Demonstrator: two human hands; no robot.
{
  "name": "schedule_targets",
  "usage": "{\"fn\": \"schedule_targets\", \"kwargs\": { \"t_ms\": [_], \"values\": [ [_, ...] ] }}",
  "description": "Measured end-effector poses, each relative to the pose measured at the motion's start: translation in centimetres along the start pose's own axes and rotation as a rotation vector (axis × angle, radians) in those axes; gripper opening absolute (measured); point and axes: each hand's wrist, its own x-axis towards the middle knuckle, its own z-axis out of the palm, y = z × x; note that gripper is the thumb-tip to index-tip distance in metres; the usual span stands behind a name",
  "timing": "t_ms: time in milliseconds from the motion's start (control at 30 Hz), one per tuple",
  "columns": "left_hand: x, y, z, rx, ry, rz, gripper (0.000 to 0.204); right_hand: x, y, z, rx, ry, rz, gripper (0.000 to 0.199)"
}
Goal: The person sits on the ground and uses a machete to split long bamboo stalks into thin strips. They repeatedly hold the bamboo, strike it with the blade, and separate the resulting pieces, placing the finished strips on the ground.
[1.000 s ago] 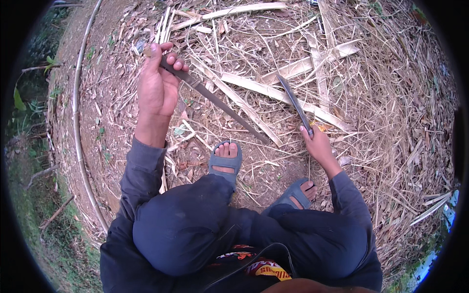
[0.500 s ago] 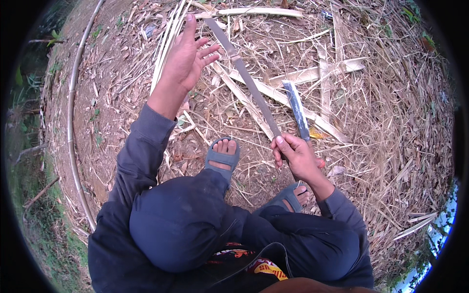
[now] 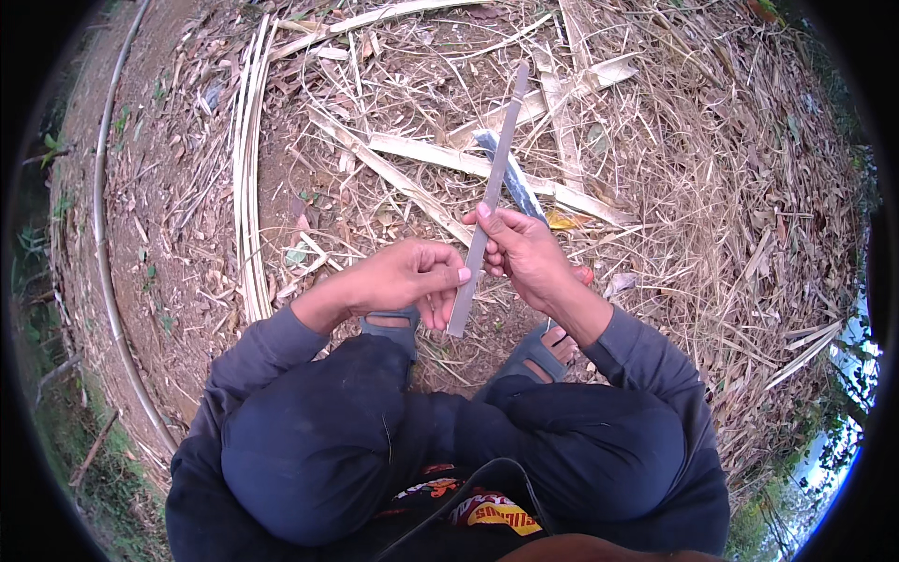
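A long, flat, grey-brown bamboo strip slants up and away in front of me, its near end between my knees. My right hand pinches it below the middle, thumb on top. Close to the near end, the thumb and fingers of my left hand close on the strip's left edge. Behind the strip, a machete with a dark, pale-streaked blade lies on the ground; its orange-red handle shows beside my right wrist.
Pale split bamboo pieces lie crossed on ground littered with dry leaves and shavings. To the left is a bundle of thin pale strips, and farther left a long curved pole. My sandalled feet are just beneath my hands.
My left hand has come down and inward from its open, raised position onto the strip's near end. The strip has swung from leaning left to leaning right, and my right hand has moved slightly left and up.
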Motion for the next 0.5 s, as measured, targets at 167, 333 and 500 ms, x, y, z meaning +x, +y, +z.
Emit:
{"fn": "schedule_targets", "kwargs": {
  "t_ms": [167,333,500],
  "values": [
    [-3.2,3.5,-0.6,0.630,0.520,0.787,0.059,-1.6,-2.8,1.1,0.109,-0.121,-0.058,0.036],
    [-3.4,3.6,0.5,1.053,0.771,1.394,0.086,-4.0,-6.1,3.2,0.244,-0.293,-0.081,0.039],
    [-0.8,6.8,1.8,0.717,0.529,1.364,0.044,-1.8,-4.7,4.5,0.258,-0.251,-0.106,0.040]
  ]
}}
